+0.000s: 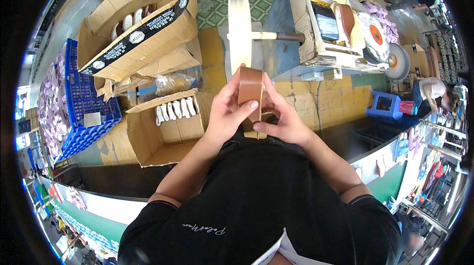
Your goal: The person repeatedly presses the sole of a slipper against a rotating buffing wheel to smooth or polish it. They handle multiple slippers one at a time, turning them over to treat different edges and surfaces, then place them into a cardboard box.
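Both of my hands hold a glossy brown shoe sole (251,89) upright in front of my body, its pale edge facing right. My left hand (228,112) wraps its left side, with the thumb pressed on the brown face. My right hand (282,119) grips the right side, its thumb low on the sole and its fingers partly hidden behind. Directly beyond my hands stands a white buffing wheel (239,30) on a horizontal shaft (276,36). The sole's top end is close to the wheel's lower rim; I cannot tell whether they touch.
At left, a large cardboard box (143,38) holds several soles. Below it, a smaller box (163,141) contains a row of white pieces. A blue crate (91,107) stands farther left. The machine housing (291,23) carries a white bin (353,50). A blue stool (384,106) and people are at right.
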